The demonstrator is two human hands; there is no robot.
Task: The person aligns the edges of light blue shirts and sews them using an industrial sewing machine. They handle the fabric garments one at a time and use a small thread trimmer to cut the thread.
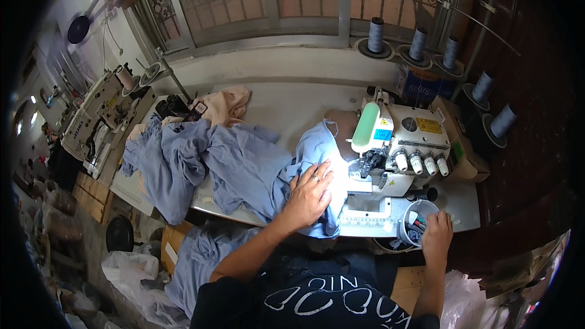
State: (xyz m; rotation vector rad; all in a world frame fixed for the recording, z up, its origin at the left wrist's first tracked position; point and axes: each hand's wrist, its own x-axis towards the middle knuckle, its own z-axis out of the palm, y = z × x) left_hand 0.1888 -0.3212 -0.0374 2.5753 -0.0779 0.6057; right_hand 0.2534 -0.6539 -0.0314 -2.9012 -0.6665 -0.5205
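Note:
My left hand, with a ring on one finger, lies with fingers outstretched on blue-grey cloth. It presses the cloth on the table just left of the overlock sewing machine, whose lamp lights the cloth edge brightly. My right hand is at the right side of a pale cup holding small tools and dark scraps. Its fingers are curled together, and whatever they grip is hidden.
Several blue thread cones stand behind and right of the machine. Beige cloth lies at the back left. Another sewing machine stands further left. More blue cloth hangs below the table edge, beside a plastic bag.

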